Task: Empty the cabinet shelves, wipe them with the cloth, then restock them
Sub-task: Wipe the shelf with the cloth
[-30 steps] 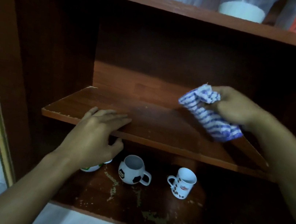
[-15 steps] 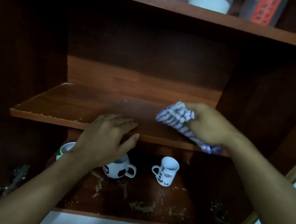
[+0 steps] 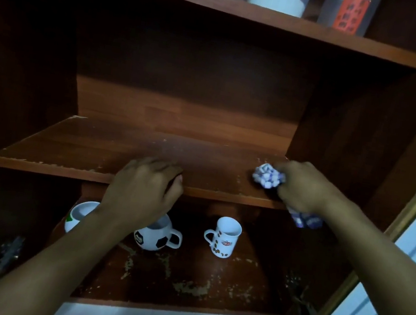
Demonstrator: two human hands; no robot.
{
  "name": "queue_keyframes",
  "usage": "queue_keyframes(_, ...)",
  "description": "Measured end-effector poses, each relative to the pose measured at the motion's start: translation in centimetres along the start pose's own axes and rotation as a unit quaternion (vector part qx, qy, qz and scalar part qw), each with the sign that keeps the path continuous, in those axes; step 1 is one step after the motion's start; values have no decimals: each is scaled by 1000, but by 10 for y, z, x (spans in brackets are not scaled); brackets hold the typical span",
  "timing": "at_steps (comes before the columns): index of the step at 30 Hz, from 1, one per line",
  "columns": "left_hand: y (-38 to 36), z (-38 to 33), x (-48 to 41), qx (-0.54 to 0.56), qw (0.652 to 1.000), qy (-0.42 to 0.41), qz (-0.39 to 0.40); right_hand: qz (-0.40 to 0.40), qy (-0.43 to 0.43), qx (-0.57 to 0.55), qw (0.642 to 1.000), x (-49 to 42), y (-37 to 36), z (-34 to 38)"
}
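My right hand [image 3: 302, 187] squeezes the striped cloth [image 3: 267, 176] at the right end of the middle shelf [image 3: 94, 151], centre right of the frame. Its long axis runs upper left to lower right. My left hand [image 3: 142, 190] grips the shelf's front edge. Earlier the cloth was nearer the middle.
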State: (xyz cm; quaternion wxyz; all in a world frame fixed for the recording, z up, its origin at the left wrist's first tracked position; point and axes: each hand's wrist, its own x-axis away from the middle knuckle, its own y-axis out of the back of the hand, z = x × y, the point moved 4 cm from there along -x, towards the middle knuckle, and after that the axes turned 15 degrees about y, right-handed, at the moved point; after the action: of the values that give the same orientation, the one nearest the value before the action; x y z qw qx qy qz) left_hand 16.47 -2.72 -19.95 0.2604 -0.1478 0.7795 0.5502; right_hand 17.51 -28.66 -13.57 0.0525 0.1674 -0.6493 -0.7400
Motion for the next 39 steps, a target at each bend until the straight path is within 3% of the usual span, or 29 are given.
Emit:
queue_keyframes(3, 4, 4, -2, 13, 1000, 4, -3, -21, 58, -61, 996, 9, 19, 21)
queue_keyframes(7, 12, 17, -2, 17, 1000, 19, -17, -105, -26, 67, 992, -2, 48, -13)
queue_keyframes(11, 19, 36, 1, 1, 999, 35, -38, 13, -105, 92, 990, -12, 16, -25)
queue_keyframes(13, 21, 45, 2, -18, 998, 46, -40, 17, -66, 90, 994, -20, -6, -5)
queue_keyframes(16, 27, 59, 5, -59, 994, 75, -43, -7, 60, 65, 996, -31, -21, 43)
queue_keyframes(20, 37, 80, 8, -61, 990, 120, -51, -37, 181, 6, 983, -44, -3, 86)
queue_keyframes(23, 42, 94, 10, -59, 987, 136, -57, -92, 175, 24, 980, -77, 13, 82)
queue_keyframes(28, 39, 100, 14, -48, 987, 139, -57, -20, 85, 28, 996, -120, -15, 81)
queue_keyframes(32, 42, 105, 13, -35, 987, 144, -66, -17, 172, -37, 984, -122, -46, 130)
queue_keyframes(35, 49, 117, 15, -36, 984, 154, -77, 5, 252, -197, 948, -118, -40, 168)
queue_keyframes(39, 55, 132, 20, -54, 982, 166, -78, -84, 242, -227, 940, -151, -15, 174)
